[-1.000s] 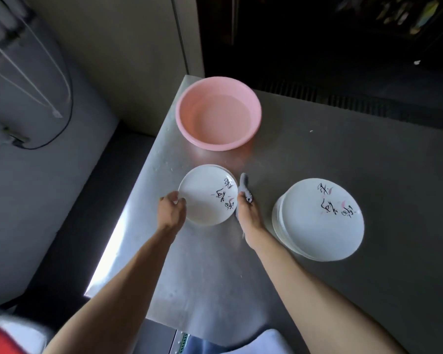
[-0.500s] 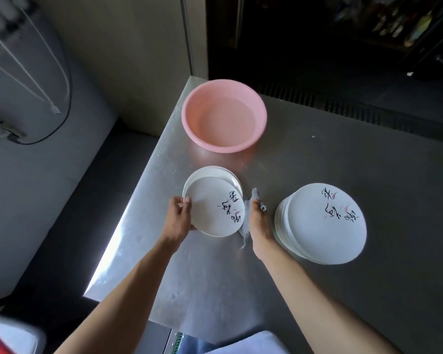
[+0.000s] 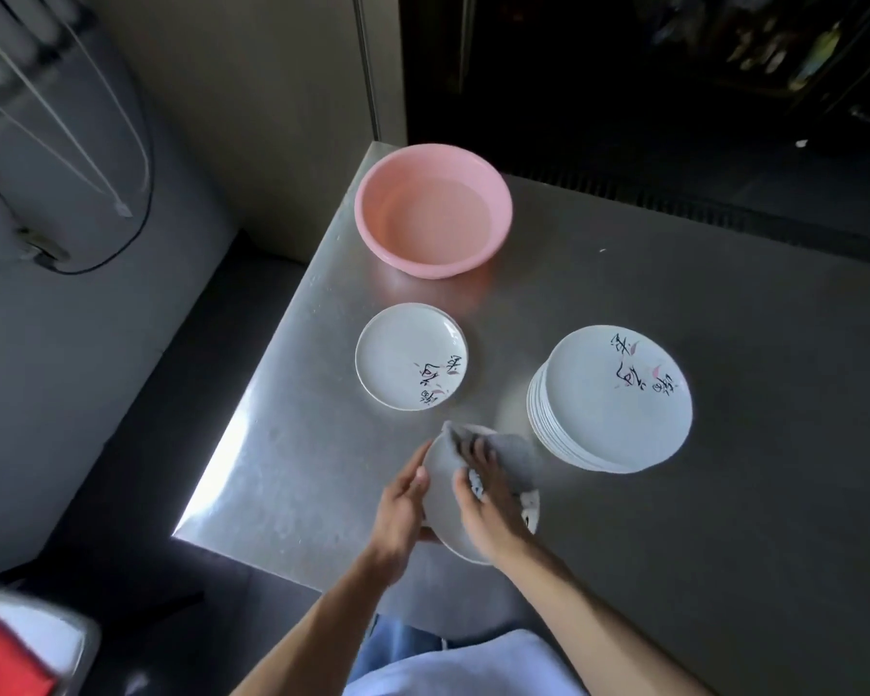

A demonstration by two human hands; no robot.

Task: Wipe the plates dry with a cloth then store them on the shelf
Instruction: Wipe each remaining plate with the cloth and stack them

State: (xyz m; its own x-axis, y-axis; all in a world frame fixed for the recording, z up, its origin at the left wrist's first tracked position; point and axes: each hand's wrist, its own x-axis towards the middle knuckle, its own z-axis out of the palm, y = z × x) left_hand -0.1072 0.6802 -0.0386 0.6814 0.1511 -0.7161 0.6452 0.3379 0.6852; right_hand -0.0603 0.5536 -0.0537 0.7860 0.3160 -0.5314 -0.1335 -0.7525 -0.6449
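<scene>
Head view: the left hand (image 3: 402, 504) holds a white plate (image 3: 440, 502) by its left rim, its grip closed there with the thumb on the face and the fingers beneath. The right hand (image 3: 490, 504) presses a grey cloth (image 3: 516, 457) flat onto the plate's upper face, fingers spread and fairly straight rather than clenched. The plate is lifted over the near part of the steel desk (image 3: 699, 545). Beyond it, a small plate pile (image 3: 410, 361) lies to the left and a tall plate stack (image 3: 611, 399) to the right. A pink basin (image 3: 433, 211) sits at the far corner.
</scene>
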